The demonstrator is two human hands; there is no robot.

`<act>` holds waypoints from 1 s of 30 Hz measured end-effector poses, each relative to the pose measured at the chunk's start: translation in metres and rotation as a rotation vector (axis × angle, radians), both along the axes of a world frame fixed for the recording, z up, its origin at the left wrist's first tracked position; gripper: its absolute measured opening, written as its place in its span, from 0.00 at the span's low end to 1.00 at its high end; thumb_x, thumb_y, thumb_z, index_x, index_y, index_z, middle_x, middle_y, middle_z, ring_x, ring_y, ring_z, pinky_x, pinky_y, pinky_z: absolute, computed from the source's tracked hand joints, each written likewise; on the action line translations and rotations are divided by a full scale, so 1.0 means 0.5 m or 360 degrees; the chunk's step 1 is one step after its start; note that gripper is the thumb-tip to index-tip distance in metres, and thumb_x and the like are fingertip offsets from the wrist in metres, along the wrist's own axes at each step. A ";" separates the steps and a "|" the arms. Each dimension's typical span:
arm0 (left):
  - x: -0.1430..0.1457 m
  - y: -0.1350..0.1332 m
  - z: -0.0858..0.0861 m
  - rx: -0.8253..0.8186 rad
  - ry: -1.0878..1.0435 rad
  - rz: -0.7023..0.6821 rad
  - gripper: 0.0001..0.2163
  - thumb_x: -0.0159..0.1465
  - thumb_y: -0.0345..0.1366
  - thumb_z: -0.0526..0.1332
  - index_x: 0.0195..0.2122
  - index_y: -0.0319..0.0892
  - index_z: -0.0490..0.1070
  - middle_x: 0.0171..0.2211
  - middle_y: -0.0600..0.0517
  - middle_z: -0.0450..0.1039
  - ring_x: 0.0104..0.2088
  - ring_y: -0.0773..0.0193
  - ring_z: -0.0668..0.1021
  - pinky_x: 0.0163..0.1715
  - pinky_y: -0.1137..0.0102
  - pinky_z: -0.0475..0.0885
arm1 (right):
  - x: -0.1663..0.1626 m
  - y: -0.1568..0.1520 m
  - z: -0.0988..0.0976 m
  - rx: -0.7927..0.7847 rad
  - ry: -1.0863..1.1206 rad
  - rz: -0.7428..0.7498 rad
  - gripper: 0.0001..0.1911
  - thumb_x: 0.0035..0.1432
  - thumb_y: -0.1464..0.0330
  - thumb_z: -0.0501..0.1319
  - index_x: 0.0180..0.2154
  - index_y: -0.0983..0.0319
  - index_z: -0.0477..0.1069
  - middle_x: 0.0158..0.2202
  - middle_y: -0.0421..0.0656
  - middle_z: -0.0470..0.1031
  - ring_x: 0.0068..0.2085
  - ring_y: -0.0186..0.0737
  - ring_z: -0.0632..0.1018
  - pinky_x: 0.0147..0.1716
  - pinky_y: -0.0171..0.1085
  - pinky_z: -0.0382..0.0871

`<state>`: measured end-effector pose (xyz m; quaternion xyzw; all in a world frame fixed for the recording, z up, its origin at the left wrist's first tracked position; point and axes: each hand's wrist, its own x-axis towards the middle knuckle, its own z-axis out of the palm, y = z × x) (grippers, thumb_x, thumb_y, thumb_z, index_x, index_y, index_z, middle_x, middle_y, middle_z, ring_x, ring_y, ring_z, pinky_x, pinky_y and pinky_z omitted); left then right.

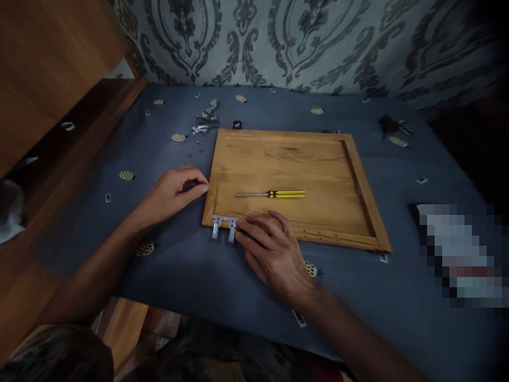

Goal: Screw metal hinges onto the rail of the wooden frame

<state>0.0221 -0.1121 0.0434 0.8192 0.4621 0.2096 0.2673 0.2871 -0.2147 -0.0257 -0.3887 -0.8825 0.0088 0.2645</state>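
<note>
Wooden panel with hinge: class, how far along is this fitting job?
Done: the silver metal hinge sits at the near left corner of the wooden panel. In hand: the right hand steadies it with its fingers; the left hand rests beside the panel. Left: the yellow-handled screwdriver lies untouched; silver metal fittings lie piled beyond.

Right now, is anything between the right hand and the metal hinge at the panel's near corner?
Nothing visible. The right hand rests on the near edge of the wooden panel, fingers against the hinge. The screwdriver lies farther in, clear of both.
</note>
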 end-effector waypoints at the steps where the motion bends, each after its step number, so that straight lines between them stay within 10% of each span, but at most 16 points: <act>1: 0.001 0.000 0.000 -0.0006 0.0004 0.0009 0.14 0.70 0.46 0.57 0.38 0.42 0.77 0.37 0.50 0.80 0.39 0.58 0.79 0.42 0.66 0.72 | -0.001 0.000 0.001 0.0004 0.0005 0.0002 0.17 0.67 0.74 0.63 0.54 0.56 0.80 0.53 0.43 0.85 0.56 0.48 0.77 0.65 0.56 0.64; 30: -0.018 0.023 -0.021 0.0065 0.0043 0.0263 0.16 0.69 0.51 0.60 0.37 0.43 0.79 0.38 0.49 0.82 0.39 0.58 0.80 0.35 0.68 0.71 | -0.011 -0.002 0.006 0.0052 0.0123 -0.0057 0.10 0.75 0.72 0.58 0.49 0.60 0.79 0.51 0.40 0.87 0.53 0.46 0.79 0.64 0.52 0.60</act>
